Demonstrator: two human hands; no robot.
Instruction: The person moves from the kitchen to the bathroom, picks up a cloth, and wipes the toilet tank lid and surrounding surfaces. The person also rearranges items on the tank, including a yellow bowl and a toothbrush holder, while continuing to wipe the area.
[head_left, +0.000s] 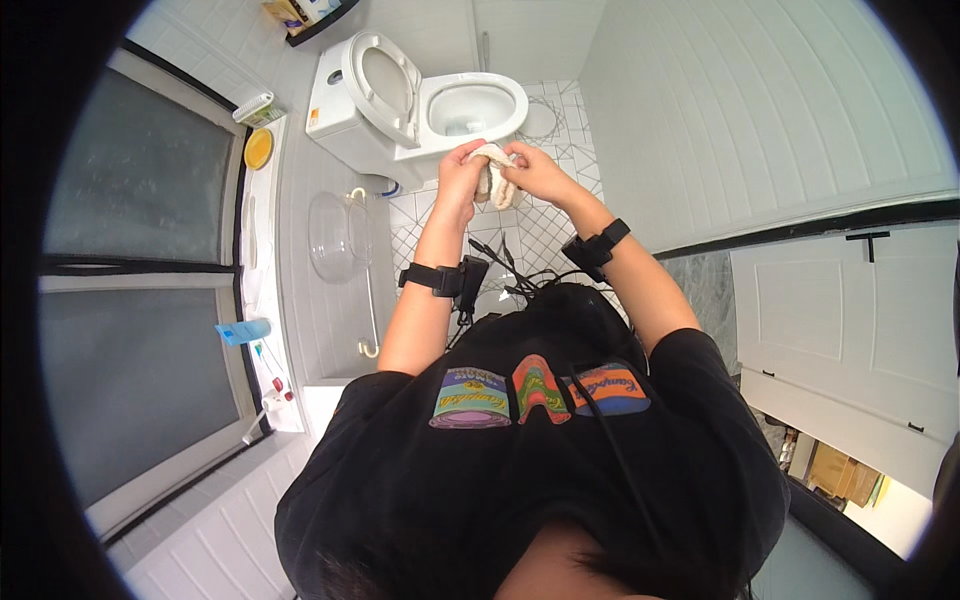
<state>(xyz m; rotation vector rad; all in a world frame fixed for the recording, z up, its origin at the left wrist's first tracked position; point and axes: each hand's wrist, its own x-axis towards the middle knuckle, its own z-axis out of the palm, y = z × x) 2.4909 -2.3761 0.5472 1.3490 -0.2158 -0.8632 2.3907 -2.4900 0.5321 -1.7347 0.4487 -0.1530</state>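
Note:
A cream-coloured cloth (504, 193), bunched and folded, hangs between my two hands. My left hand (459, 178) pinches its left side, thumb on top. On the other side my right hand (541, 174) grips the upper right part with bent fingers. Just beyond the hands stands a white toilet (517, 101) with its bowl uncovered. The toilet's seat and lid (381, 79) are raised against the cistern (330, 112). Each forearm wears a black strap with a device on it.
A windowsill (262, 217) on the left bears a yellow round container (259, 149), a blue tube (244, 331) and small items. A clear plastic basin (337, 236) is by the wall near a towel rail (370, 300). Black cables (517, 281) hang before my body. A white door (810, 300) is at right.

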